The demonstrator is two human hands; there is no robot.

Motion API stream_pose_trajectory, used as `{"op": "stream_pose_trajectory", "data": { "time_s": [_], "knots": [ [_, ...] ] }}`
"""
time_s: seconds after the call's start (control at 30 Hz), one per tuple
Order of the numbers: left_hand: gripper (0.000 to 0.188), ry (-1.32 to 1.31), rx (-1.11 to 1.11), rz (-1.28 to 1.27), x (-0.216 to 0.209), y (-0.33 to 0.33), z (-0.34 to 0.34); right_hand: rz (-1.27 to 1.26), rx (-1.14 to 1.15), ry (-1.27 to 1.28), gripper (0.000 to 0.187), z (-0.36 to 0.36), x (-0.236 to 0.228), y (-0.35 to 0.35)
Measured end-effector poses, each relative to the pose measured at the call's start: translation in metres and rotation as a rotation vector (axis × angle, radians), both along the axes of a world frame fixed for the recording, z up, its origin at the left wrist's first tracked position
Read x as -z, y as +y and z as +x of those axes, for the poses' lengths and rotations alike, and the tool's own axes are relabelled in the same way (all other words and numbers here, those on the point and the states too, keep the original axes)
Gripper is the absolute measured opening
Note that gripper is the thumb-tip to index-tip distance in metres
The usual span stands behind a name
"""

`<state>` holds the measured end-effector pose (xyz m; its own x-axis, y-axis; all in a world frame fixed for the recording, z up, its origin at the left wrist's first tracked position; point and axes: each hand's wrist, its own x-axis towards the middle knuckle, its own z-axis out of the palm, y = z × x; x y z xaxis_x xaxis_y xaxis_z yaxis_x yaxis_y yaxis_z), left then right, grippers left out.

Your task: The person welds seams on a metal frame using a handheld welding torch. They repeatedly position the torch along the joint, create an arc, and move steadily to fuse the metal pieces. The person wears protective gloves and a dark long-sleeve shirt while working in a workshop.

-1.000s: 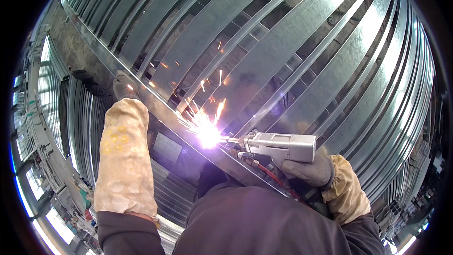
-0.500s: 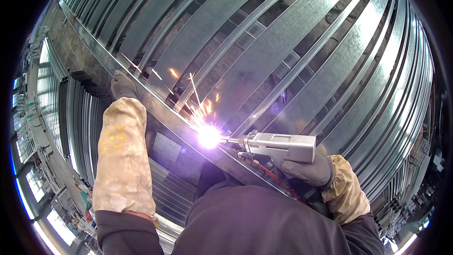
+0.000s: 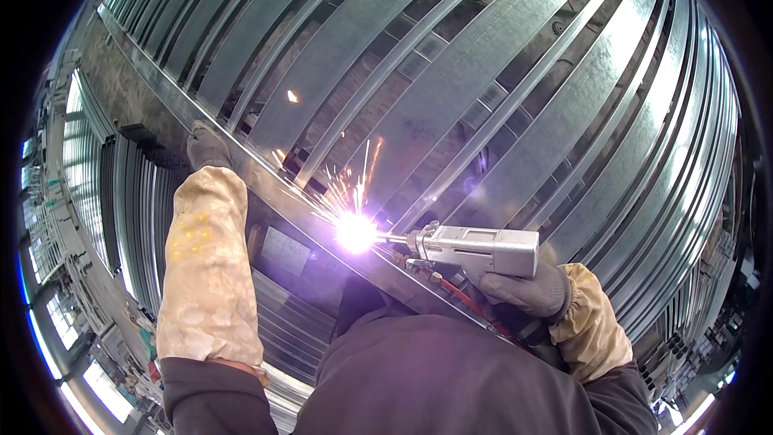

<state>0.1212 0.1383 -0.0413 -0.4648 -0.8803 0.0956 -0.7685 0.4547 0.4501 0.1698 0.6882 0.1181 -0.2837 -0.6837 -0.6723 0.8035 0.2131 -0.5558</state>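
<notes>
My gloved right hand is wrapped round the grip of a silver welding gun, its narrow nozzle pointing left. At the nozzle's tip a white-violet glare hides the spot being worked, and sparks fan up and to the left from it. The glare sits on a long metal rail that runs slantwise, where the ends of several flat bars and narrow tubes meet it. Farther along this rail, to the upper left, my gloved left hand is closed over its edge. Tan sleeves cover both forearms.
Wide flat bars and thin tubes lie side by side across the far side. Stacked metal profiles stand at the left. A red hose runs below the gun. A pale plate lies below the rail.
The sparks have changed shape, now spraying more upward. The rail and bars have shifted slightly left in view. Both hands keep nearly the same places, and the glare stays at the nozzle.
</notes>
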Motion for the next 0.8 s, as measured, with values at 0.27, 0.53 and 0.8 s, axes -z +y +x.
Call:
{"op": "stream_pose_trajectory", "data": {
  "time_s": [0.27,0.53,0.8],
  "knots": [
    [0.06,-0.005,-0.002,0.008,0.012,-0.009,-0.001,0.006,0.001,0.029,0.039,0.001,-0.002,0.0],
    [0.058,-0.05,-0.017,0.013,0.014,-0.021,0.004,-0.004,-0.012,0.012,0.038,0.002,-0.003,-0.001],
    [0.068,0.102,-0.115,0.24,-0.002,-0.001,-0.001,0.018,-0.006,0.025,0.041,0.004,-0.02,-0.009]
  ]
}}
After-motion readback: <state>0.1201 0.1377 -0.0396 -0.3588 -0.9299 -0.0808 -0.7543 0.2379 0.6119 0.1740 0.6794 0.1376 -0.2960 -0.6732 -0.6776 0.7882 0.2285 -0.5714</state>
